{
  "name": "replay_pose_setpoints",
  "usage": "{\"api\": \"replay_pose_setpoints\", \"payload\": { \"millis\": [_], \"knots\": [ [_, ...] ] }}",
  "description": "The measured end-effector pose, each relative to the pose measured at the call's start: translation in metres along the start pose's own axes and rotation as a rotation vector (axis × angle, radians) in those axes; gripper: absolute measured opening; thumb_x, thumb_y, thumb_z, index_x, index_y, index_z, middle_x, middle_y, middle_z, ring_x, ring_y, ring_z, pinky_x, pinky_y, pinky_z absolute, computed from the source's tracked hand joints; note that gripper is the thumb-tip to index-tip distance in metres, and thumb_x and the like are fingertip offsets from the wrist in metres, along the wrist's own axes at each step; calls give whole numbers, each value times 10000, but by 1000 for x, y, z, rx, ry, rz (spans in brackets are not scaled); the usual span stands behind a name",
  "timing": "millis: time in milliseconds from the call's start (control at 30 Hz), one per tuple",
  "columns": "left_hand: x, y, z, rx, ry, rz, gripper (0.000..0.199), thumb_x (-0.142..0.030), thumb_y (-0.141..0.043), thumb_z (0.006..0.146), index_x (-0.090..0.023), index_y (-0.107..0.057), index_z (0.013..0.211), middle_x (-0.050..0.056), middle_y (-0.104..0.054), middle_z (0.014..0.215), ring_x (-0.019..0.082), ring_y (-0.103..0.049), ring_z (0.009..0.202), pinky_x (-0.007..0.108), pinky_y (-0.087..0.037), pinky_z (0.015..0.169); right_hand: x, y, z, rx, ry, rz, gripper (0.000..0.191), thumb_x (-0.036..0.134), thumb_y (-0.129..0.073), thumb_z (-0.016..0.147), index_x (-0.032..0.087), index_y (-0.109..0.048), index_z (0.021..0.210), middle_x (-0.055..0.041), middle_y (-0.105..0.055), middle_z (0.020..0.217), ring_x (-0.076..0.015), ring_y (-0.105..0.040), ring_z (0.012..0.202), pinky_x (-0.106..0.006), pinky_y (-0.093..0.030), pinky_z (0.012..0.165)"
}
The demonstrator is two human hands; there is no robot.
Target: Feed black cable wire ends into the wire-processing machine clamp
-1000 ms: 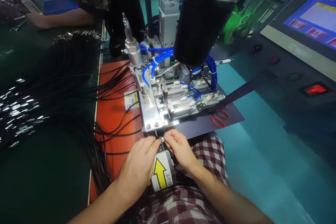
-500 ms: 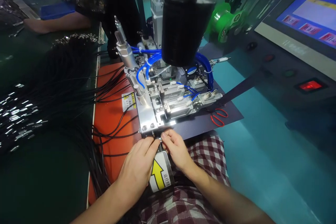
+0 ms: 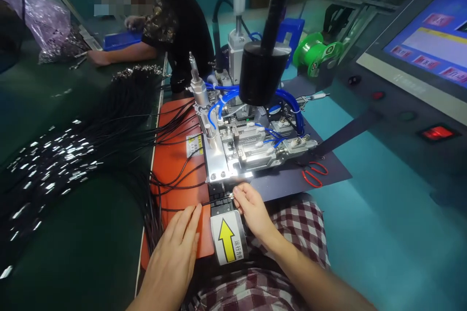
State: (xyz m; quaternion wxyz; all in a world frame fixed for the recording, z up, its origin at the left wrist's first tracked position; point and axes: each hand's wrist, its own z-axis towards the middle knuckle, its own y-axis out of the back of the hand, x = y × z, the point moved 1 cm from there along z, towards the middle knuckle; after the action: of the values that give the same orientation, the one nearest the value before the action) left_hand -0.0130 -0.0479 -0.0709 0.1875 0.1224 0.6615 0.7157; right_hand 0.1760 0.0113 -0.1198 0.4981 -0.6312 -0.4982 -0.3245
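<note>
My right hand (image 3: 251, 206) pinches the small metal connector (image 3: 230, 196) at the end of a black cable (image 3: 207, 202). That cable lies across the dark carrier block (image 3: 221, 204) at the machine's near end. My left hand (image 3: 177, 240) rests over the orange board (image 3: 175, 155), fingers stretched out and holding nothing I can see. Its fingertips are close to the cable. Between the hands is a rounded cover with a yellow arrow label (image 3: 228, 243). Beyond them stands the metal machine (image 3: 248, 146) with blue air tubes; several black cables run into its left side.
A large heap of black cables with shiny ends (image 3: 65, 155) covers the dark table at left. Red-handled scissors (image 3: 315, 173) lie on the grey plate. A black cylinder (image 3: 262, 73) hangs above the machine. A screen panel (image 3: 419, 58) stands at right. A co-worker's arm (image 3: 127, 52) reaches across the far table.
My left hand has drawn back down and left from the carrier block, its fingers now stretched out. The right hand stays pinched at the connector. The view has shifted, showing more of the co-worker.
</note>
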Motion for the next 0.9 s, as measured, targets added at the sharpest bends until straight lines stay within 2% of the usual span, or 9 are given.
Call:
{"api": "replay_pose_setpoints", "payload": {
  "millis": [167,267,367,467,600,667,733,833,900],
  "knots": [
    [-4,-1,5,-20,36,53,483,-199,-358,903,-162,-309,1382,124,-486,1295,276,-470,1156,434,-477,923,1,1,0,-4,3,-26,327,466,-539,831,194,-444,676,68,-429,567,-80,-356,473,-220,-285,468],
    [-2,-3,7,-35,15,76,500,-182,-357,895,-168,-297,1391,114,-495,1299,271,-472,1162,422,-465,934,2,6,0,1,-5,-46,362,505,-473,859,185,-472,690,51,-466,557,-88,-387,468,-230,-307,480],
    [1,-6,2,-38,10,97,523,-159,-352,883,-173,-283,1401,106,-510,1296,268,-481,1161,409,-462,931,3,15,-4,-53,-17,-52,393,544,-421,871,177,-502,755,39,-493,573,-95,-403,474,-236,-325,499],
    [1,-7,0,-35,23,97,524,-157,-352,875,-177,-299,1396,108,-525,1284,266,-501,1147,400,-469,916,4,25,-10,-103,-39,-46,388,557,-465,846,178,-502,771,40,-490,583,-99,-401,479,-238,-326,504],
    [0,-3,17,-21,31,98,450,-199,-356,891,-125,-402,1333,151,-536,1267,293,-518,1126,436,-475,901,5,30,-14,-103,-37,-72,372,543,-484,844,181,-505,760,43,-474,580,-104,-388,479,-241,-312,500],
    [4,3,30,-5,61,111,428,-202,-355,897,-75,-438,1297,181,-531,1264,312,-510,1133,453,-481,891,6,30,-15,-99,-28,-99,360,530,-485,851,184,-507,753,44,-470,570,-107,-381,480,-243,-306,499],
    [13,14,41,33,66,99,413,-155,-351,885,-73,-458,1275,178,-532,1261,295,-525,1117,422,-500,870,8,30,-17,-93,-29,-111,345,510,-484,861,186,-507,747,45,-469,567,-107,-378,484,-243,-307,504],
    [32,38,46,146,-106,12,439,-19,-309,827,-148,-529,1185,103,-564,1230,206,-551,1080,333,-488,898,12,33,-21,-87,-50,-104,323,482,-490,869,188,-502,737,47,-464,574,-103,-371,494,-238,-302,510],
    [46,53,44,217,-248,23,460,30,-295,798,-200,-580,1076,52,-612,1143,196,-525,1106,391,-389,1012,15,35,-24,-89,-62,-110,315,468,-494,872,188,-501,728,46,-460,584,-101,-370,503,-236,-297,515]
  ]
}}
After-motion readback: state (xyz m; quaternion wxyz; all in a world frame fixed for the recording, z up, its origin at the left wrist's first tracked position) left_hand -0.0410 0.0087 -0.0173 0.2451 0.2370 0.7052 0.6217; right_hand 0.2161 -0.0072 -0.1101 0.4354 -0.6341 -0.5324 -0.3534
